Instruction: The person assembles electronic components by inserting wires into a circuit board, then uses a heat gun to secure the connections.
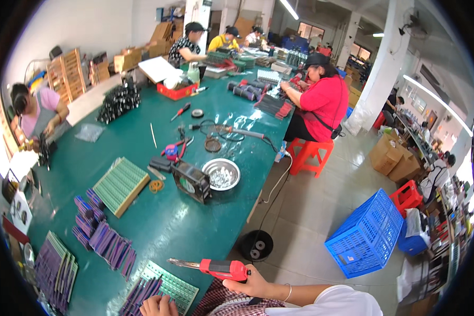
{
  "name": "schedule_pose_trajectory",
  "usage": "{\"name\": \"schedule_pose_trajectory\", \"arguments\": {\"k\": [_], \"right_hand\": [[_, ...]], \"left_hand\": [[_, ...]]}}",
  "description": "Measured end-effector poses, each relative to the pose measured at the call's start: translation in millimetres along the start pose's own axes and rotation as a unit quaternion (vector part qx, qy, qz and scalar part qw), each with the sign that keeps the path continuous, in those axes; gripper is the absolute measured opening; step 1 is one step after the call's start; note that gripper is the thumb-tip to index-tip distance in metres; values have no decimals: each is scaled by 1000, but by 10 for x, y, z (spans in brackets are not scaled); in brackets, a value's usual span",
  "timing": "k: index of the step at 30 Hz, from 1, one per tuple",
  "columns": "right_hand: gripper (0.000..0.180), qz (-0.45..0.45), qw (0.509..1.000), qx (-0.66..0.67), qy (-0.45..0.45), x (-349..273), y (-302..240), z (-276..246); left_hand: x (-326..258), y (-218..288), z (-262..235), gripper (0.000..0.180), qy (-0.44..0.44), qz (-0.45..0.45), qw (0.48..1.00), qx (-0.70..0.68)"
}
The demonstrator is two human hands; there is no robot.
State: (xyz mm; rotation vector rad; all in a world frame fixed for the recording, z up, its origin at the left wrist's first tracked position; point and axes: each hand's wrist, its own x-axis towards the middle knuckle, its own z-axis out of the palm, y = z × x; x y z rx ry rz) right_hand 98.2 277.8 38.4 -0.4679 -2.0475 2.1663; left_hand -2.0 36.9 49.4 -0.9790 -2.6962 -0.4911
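We are holding a red-handled soldering iron (216, 267) in our right hand (254, 286), the fingers wrapping around the rear of its grip, its metal tip pointing left over the near edge of the green surface (158, 216). Our left hand (158, 305) is resting with curled fingers on a green perforated tray (176, 287) at the bottom of the view, gripping nothing that we can make out; purple cells (142, 292) are lying on that tray just beside the hand. More purple cells (108, 242) are lying in rows farther left on the surface. Beyond them a second green tray (122, 185) is sitting on a wooden board, and near it a small black fan (191, 181) is standing just beside a steel bowl (221, 174). Other people are working farther along the surface. A blue plastic crate (366, 234) is standing on the floor to our right.
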Motion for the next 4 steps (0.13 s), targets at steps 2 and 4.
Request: {"name": "schedule_pose_trajectory", "arguments": {"k": [2,4], "right_hand": [[26,2,1000,4,-2,41,-75,5],[27,2,999,33,-7,81,-50,27]], "left_hand": [[161,-71,24,20,-5,-44,999,31],[297,-96,19,25,13,-48,998,42]]}}
